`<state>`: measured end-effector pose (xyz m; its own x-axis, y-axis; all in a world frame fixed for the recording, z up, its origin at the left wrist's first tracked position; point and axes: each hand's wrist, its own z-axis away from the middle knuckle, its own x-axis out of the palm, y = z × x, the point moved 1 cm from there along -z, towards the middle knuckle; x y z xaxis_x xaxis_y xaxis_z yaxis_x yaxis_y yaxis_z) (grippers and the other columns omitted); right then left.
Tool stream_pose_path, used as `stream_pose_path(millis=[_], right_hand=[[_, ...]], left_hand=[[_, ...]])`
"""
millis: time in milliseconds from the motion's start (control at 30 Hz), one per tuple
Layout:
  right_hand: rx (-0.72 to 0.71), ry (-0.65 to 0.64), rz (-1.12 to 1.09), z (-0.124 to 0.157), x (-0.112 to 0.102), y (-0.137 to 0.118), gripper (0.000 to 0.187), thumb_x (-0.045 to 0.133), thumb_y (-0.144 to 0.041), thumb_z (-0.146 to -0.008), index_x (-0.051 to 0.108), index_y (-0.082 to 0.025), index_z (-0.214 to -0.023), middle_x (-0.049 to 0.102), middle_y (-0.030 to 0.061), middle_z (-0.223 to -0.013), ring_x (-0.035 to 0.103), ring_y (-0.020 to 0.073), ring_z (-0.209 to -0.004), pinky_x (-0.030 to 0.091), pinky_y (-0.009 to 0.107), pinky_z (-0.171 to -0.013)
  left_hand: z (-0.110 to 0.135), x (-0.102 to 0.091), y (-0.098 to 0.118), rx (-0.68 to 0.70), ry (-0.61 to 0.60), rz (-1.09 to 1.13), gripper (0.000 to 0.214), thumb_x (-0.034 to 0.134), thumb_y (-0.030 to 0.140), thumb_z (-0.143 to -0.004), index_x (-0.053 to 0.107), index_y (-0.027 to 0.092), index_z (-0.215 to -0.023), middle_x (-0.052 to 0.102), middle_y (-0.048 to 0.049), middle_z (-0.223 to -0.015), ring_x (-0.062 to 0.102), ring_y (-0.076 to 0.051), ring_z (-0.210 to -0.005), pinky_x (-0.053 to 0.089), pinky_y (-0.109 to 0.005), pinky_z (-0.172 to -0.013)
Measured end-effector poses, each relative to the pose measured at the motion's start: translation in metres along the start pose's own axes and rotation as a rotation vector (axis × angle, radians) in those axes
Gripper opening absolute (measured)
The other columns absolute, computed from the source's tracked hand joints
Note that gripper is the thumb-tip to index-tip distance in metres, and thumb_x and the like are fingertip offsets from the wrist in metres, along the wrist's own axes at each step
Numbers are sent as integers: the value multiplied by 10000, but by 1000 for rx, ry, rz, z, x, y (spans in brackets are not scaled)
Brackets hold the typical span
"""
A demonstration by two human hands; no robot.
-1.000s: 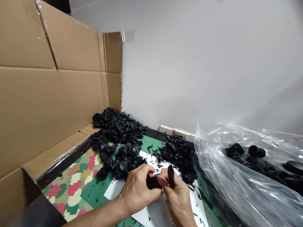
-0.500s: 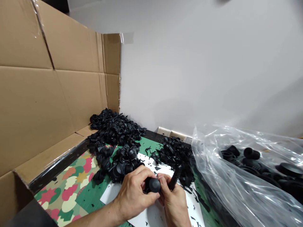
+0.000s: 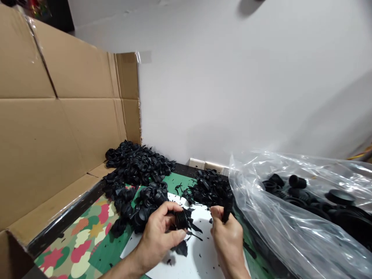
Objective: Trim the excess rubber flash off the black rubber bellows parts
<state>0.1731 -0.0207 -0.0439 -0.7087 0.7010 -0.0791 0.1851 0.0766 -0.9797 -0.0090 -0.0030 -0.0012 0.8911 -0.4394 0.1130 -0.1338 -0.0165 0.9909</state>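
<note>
My left hand [image 3: 158, 238] is closed round a small black ribbed rubber bellows [image 3: 181, 219], held just above a white sheet [image 3: 200, 259]. A ragged black trimming hangs from the bellows towards the sheet. My right hand [image 3: 228, 240] is closed on a black tool handle [image 3: 227, 209] that sticks up from my fist, a hand's width right of the bellows. Just beyond my left hand lies a pile of black bellows [image 3: 136, 178]. A heap of black scraps [image 3: 210, 188] sits beyond my right hand.
A tall cardboard wall [image 3: 52, 128] stands along the left. A patterned green mat [image 3: 87, 236] covers the table. A clear plastic bag [image 3: 296, 217] holding more black rubber parts fills the right side. A white wall [image 3: 232, 85] closes the back.
My hands have drawn apart: the right hand moved right with the tool, the left keeps the bellows, which now trails a loose black trimming. The camera tilted down and left slightly.
</note>
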Motion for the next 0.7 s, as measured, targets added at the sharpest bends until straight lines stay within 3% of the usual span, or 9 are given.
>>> stream_pose_path(millis=[100, 167, 333, 467, 567, 633, 700], right_hand=[[25, -19, 27, 4, -2, -10, 259, 594, -465, -685, 621, -209, -665, 644, 32, -620, 574, 226, -611, 441, 311, -577], [34, -33, 26, 6, -1, -16, 307, 585, -482, -639, 650, -201, -743, 687, 68, -743, 605, 265, -718, 462, 345, -651], [22, -148, 47, 13, 1, -21, 412, 541, -584, -703, 660, -191, -738, 667, 79, -751, 589, 269, -739, 464, 363, -685], [-52, -132, -42, 27, 7, -26, 340, 596, -530, -747, 659, -196, -743, 660, 58, -781, 579, 229, -708, 464, 323, -671], [-139, -120, -179, 40, 14, -33, 190, 635, -410, -764, 651, -221, -763, 648, 40, -852, 595, 213, -750, 468, 302, -687], [-255, -191, -248, 46, 19, -40, 116, 678, -335, -748, 687, -238, -812, 659, 53, -926, 616, 232, -853, 484, 305, -720], [-370, -282, -289, 48, 25, -46, 157, 716, -274, -722, 730, -254, -877, 678, 76, -989, 624, 254, -934, 503, 321, -754]], left_hand=[[-4, -2, 6, -27, 39, 64, 462, 740, 198, -665, 574, 200, -1097, 612, -26, -931, 634, -137, -703, 455, -200, -545], [-6, -2, 13, -48, 73, 21, 431, 762, 245, -664, 602, 178, -1058, 619, -38, -945, 652, -129, -657, 455, -189, -509], [-12, -11, 27, -75, 231, -49, 411, 823, 390, -586, 583, 135, -800, 615, 22, -621, 592, -100, -452, 390, -163, -383], [-13, -20, 31, -133, 299, -101, 487, 825, 508, -534, 522, 144, -648, 567, 38, -431, 589, -119, -380, 251, -133, -325], [-11, -21, 32, -145, 323, -79, 555, 775, 622, -526, 492, 147, -581, 614, -8, -455, 564, -100, -340, 192, -135, -312], [-9, -18, 34, -163, 304, -44, 584, 753, 663, -520, 493, 142, -566, 639, -30, -495, 549, -87, -325, 180, -139, -307], [-7, -14, 35, -199, 249, -10, 595, 735, 686, -529, 494, 143, -561, 625, -28, -479, 518, -72, -300, 169, -141, -300]])
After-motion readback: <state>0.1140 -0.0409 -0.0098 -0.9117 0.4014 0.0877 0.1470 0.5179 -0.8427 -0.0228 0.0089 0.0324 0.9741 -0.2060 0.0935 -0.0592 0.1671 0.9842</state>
